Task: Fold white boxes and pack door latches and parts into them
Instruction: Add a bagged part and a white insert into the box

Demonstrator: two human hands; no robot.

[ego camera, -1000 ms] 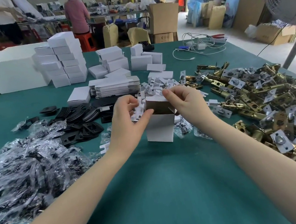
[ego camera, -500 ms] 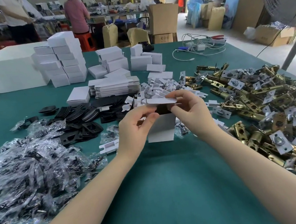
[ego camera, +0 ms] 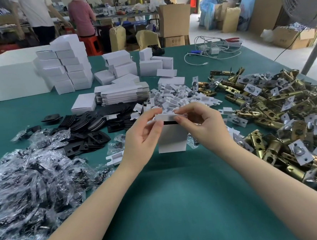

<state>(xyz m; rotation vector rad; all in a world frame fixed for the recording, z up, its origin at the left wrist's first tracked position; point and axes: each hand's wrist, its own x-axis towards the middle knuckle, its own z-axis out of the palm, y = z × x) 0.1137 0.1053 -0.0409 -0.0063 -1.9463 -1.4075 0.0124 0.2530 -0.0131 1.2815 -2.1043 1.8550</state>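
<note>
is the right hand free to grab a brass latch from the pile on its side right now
Probably not yet: the right hand is pinching the lid flap of the white box with the left hand. Once it lets go, the brass latches lie unobstructed beside it.

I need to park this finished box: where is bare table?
Bare green cloth lies between the forearms, below the white box. Crowded: bagged parts on the left, brass latches on the right, white inserts behind.

Our two forearms: bare from the lower frame edge to the wrists, no sleeves in view. Our left hand [ego camera: 142, 136] and right hand [ego camera: 204, 125]: ungloved, short plain nails.
</note>
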